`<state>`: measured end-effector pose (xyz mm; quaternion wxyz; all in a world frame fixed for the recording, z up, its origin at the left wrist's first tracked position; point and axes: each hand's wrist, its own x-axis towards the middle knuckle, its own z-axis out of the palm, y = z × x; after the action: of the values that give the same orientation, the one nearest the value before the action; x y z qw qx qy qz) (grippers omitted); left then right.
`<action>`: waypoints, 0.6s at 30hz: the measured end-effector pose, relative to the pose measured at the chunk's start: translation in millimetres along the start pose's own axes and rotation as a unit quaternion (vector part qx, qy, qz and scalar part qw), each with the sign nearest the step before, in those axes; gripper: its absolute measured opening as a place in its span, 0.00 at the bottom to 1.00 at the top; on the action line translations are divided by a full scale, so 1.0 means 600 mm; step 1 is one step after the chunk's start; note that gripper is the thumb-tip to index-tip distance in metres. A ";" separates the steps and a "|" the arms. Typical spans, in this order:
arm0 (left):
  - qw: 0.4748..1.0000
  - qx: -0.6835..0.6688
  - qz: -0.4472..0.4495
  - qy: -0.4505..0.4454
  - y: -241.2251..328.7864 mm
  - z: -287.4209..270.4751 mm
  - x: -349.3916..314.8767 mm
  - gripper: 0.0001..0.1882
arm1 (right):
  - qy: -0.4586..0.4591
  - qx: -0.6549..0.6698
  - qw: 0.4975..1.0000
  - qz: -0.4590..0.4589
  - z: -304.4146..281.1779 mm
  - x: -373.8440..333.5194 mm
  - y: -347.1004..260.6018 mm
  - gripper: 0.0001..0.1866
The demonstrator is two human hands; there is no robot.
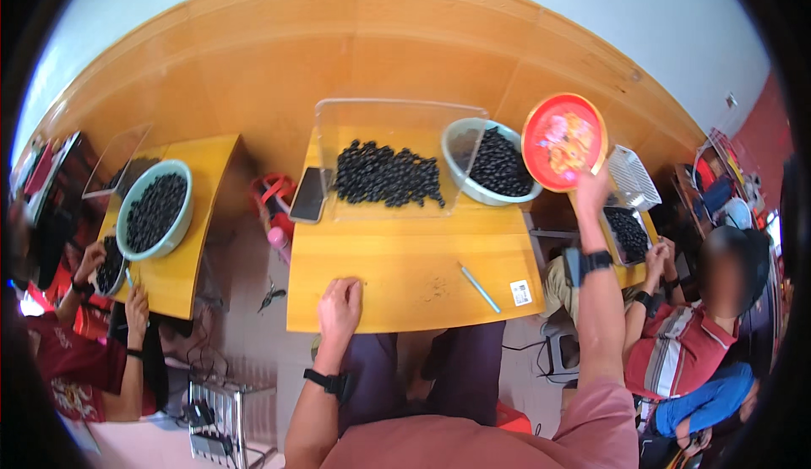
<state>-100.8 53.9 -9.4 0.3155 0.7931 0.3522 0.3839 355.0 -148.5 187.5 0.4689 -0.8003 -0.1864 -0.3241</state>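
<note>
My right hand [591, 184] is raised over the table's right end, its fingers closed on the lower rim of a round red plate [534, 142] with a pink and orange pattern. The plate is tipped up beside a pale green basin [454, 158] holding small dark pieces [500, 163]. Loosely curled, my left hand [341, 300] rests on the wooden table's [405, 262] front edge, and nothing shows in it. Beyond it, more glossy black pieces [384, 173] lie spread within a clear plastic tray [397, 108]. A slim light-blue pen-like tool [480, 287] lies at the front right.
A dark phone [309, 195] lies left of the clear tray. Co-workers sit at tables on both sides; the left table holds another green basin [187, 203], the right one a white basket [634, 178] and a tray of dark pieces [627, 234]. A metal rack [232, 414] stands lower left.
</note>
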 end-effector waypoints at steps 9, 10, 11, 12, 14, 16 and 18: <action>0.997 -0.032 -0.062 -0.014 0.004 -0.010 -0.004 0.12 | -0.217 0.319 0.855 0.347 -0.146 -0.269 -0.069 0.12; 0.994 -0.051 -0.087 -0.034 0.012 -0.007 -0.002 0.14 | -0.246 0.325 0.835 0.370 -0.143 -0.302 -0.049 0.12; 0.995 -0.048 -0.082 -0.038 0.011 -0.007 -0.003 0.14 | -0.278 0.353 0.812 0.374 -0.135 -0.338 -0.062 0.13; 0.996 -0.053 -0.073 -0.012 0.005 -0.009 -0.005 0.15 | -0.308 0.350 0.791 0.396 -0.121 -0.370 -0.080 0.15; 0.997 -0.052 -0.059 0.013 -0.006 -0.011 -0.012 0.17 | -0.332 0.331 0.772 0.429 -0.083 -0.431 -0.133 0.16; 0.994 -0.028 0.030 0.097 -0.013 -0.014 -0.015 0.19 | -0.395 0.367 0.729 0.422 -0.042 -0.487 -0.149 0.17; 0.993 -0.008 0.056 0.102 -0.018 -0.015 -0.020 0.19 | -0.438 0.369 0.708 0.413 -0.012 -0.525 -0.176 0.17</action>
<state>-117.5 52.3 -17.8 0.2627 0.7654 0.3347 0.4828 62.0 -101.0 38.0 0.6797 -0.6126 -0.1259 0.3832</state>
